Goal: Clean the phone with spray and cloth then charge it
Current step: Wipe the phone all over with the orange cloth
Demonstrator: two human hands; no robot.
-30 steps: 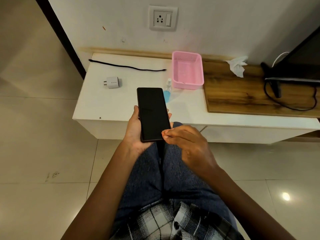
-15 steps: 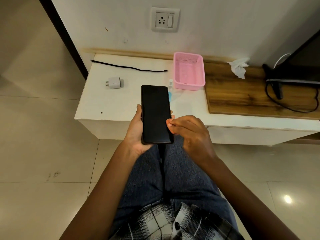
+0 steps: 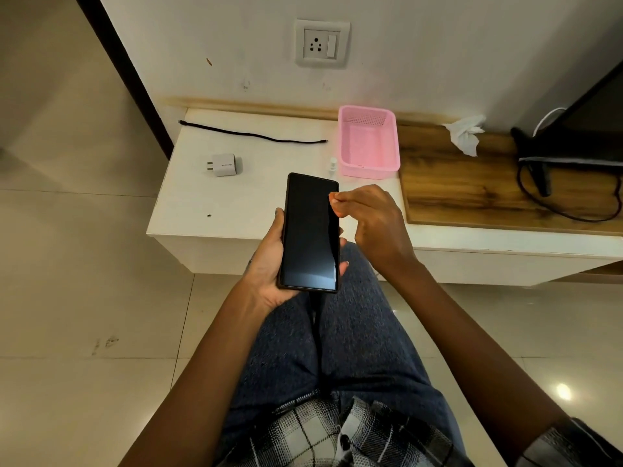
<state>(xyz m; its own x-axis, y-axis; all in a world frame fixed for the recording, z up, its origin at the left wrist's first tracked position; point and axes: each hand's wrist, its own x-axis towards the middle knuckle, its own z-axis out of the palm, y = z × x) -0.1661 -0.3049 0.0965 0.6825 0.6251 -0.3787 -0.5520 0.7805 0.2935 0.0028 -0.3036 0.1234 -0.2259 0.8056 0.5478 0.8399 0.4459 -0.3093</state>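
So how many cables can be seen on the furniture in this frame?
3. A loose black cable lies along the back of the white table. A black cable loops on the wooden board under the screen, and a white one arcs behind it. Others may be hidden.

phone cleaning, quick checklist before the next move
1. Phone held securely: ok, left hand grips it, screen up.
2. Right hand free to fetch things: cannot tell, its fingertips are pinched at the phone's right edge, perhaps on something small.
3. Spray bottle reachable: ok, standing on the white table beside the pink basket.
4. Cloth ready: not ok, only a crumpled white tissue lies on the wooden board.
5. Charging parts present: ok, adapter and black cable lie on the table, wall socket above.
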